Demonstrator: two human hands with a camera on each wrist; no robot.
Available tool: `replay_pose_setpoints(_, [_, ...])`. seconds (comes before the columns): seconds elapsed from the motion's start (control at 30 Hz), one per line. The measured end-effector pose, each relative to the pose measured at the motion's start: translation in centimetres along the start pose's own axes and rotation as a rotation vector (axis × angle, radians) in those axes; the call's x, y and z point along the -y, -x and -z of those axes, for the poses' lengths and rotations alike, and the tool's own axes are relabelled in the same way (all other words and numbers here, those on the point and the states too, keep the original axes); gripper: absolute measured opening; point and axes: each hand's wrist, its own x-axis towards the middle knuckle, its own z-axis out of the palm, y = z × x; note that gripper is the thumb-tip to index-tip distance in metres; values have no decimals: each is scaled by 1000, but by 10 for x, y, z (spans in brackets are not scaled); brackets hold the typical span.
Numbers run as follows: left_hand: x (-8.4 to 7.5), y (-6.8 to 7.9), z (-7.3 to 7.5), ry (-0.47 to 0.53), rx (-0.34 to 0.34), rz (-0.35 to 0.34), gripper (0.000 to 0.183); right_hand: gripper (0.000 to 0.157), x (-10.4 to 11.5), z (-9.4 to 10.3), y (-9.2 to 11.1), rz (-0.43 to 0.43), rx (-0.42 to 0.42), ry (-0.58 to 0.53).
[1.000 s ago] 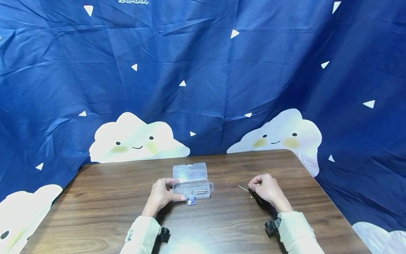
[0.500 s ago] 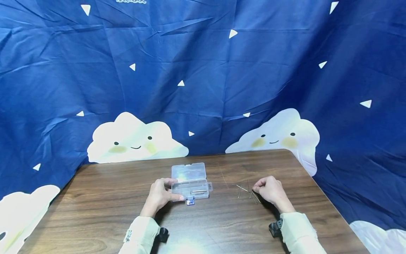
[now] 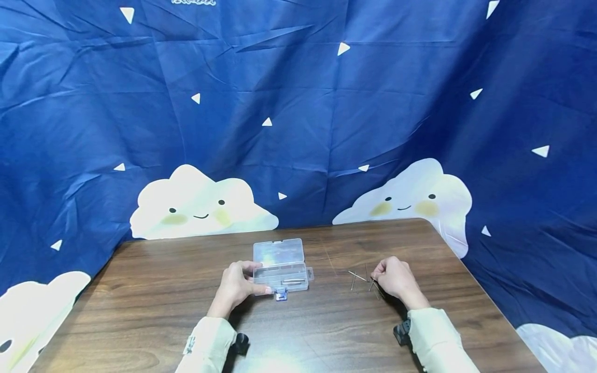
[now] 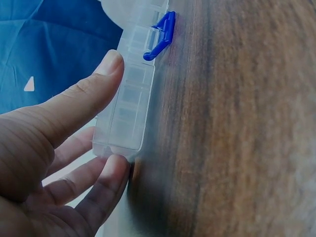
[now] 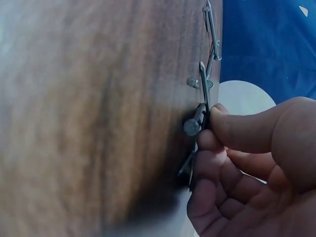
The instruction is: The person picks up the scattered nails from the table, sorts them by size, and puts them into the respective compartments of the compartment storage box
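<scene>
My left hand (image 3: 237, 284) grips the left end of a clear plastic box (image 4: 126, 111), thumb at the front and fingers around the end. Its lid (image 3: 279, 252) is folded back, and a blue latch (image 4: 163, 39) hangs at the front. A few metal nails (image 3: 293, 282) lie in the front compartment. To the right, close over the table, thumb and forefinger of my right hand (image 3: 396, 280) pinch a nail (image 5: 204, 84), its point sticking out past them. Around the fingertips lie several loose nails (image 3: 358, 276), one with its head (image 5: 191, 127) towards the right wrist camera.
The brown wooden table (image 3: 317, 326) carries the box and the nails. Behind it hangs a blue curtain (image 3: 298, 129) with white clouds and triangles. A black strap device (image 3: 402, 331) sits at the right wrist, and a similar one (image 3: 240, 344) at the left.
My right hand has shifted slightly to the right, and more of the loose nails show, spread beside its fingertips. The left hand and the box have stayed in place.
</scene>
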Motion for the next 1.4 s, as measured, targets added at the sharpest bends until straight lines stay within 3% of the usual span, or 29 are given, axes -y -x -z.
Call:
replay_pose_setpoints(0.17, [0,-1,0,3,7,-1,68,28,3,1,0,23,21,33])
replay_pose_setpoints(0.53, [-2,-2,2,1,3,8,68,17,2,7,-2,26,14,-30])
replay_pose_setpoints(0.77, [-2,-1,3,-2,4,9,68,10,4,12,-2,-62,-1,-224])
replay_pose_setpoints(0.93, [-2,-1,2,-6,-5,19,67,16,8,12,-2,-97,19,-317])
replay_pose_setpoints(1.2, [-1,0,1,-16,-9,10,67,14,11,6,-3,-132,94,-678])
replay_pose_setpoints(1.4, [-1,1,1,-10,-1,-1,68,16,19,5,-2,-127,99,-771])
